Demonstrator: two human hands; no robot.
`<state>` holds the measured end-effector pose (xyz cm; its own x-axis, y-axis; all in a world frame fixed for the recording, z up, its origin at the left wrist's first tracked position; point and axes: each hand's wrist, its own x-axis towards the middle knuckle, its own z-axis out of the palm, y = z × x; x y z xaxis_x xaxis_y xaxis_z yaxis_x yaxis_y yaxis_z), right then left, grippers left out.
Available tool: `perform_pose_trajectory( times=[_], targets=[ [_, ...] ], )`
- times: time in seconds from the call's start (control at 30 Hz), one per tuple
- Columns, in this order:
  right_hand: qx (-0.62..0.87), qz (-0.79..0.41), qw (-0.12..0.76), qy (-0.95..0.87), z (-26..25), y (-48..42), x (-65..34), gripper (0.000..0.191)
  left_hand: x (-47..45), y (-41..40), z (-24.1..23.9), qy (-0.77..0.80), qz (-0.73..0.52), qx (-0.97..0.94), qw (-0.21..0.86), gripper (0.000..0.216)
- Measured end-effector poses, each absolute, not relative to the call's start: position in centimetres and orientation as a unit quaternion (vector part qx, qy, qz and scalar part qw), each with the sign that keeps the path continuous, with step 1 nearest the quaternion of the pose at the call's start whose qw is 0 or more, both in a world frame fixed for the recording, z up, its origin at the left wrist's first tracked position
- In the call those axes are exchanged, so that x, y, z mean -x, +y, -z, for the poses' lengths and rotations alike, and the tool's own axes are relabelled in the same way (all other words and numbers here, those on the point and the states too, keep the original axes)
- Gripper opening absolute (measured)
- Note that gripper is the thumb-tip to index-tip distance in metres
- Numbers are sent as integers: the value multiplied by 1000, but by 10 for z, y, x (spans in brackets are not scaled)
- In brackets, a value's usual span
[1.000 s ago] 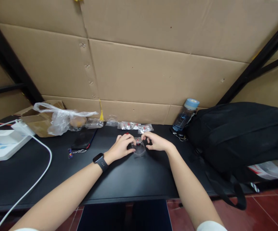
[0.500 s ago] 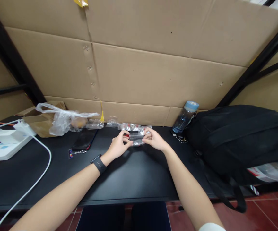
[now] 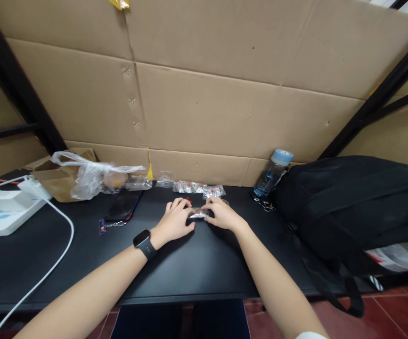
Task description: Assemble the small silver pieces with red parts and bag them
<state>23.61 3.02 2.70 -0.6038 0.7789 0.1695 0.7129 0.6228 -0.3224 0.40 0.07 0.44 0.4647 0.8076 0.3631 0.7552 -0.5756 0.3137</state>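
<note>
My left hand [image 3: 174,220], with a black watch on the wrist, and my right hand [image 3: 221,214] meet over the middle of the black table [image 3: 197,263]. Both are closed on a small clear plastic packet [image 3: 199,214] stretched between their fingertips, low over the table. A red bit shows by the left fingers. Just behind the hands, several more small clear packets [image 3: 199,188] with red and white contents lie in a row along the cardboard wall.
A black backpack [image 3: 352,202] fills the right side, with a blue-capped bottle [image 3: 273,173] beside it. A black phone [image 3: 122,205], a keychain [image 3: 110,224], a clear bag on cardboard [image 3: 87,176], a white power strip [image 3: 11,212] and its cable [image 3: 53,263] lie at left.
Both hands lifted the clear packet and stretched it flat between them, then lowered it again toward the table. The view shifted slightly.
</note>
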Motion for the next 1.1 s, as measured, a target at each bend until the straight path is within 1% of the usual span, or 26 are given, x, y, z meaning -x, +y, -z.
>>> perform_pose_trajectory(
  times=[0.07,0.17,0.43,0.6,0.7,0.77,0.87,1.0,1.1],
  targets=[
    [404,-128,161,-891,-26,32,-234,27,-3,3,-4,458,-246,-853,55,20],
    [393,-174,175,-886,-28,34,-234,23,-2,9,-2,491,-264,-826,84,23],
    [449,-263,248,-817,-23,39,-232,26,-1,13,-11,542,-285,-774,160,21],
    [433,-356,304,-770,-15,42,-227,31,1,13,-16,544,-309,-763,162,20],
    [428,-390,306,-756,-14,42,-226,32,5,16,-16,544,-306,-766,154,20],
    [449,-365,303,-757,-16,45,-228,29,9,18,-15,545,-310,-767,133,21],
    [493,-292,325,-753,-20,56,-229,23,18,24,-14,552,-311,-770,80,30],
    [539,-218,309,-753,-23,74,-221,16,26,30,-6,533,-268,-802,48,22],
    [581,-123,301,-746,-23,80,-213,27,26,32,-2,509,-252,-822,34,22]
  ],
)
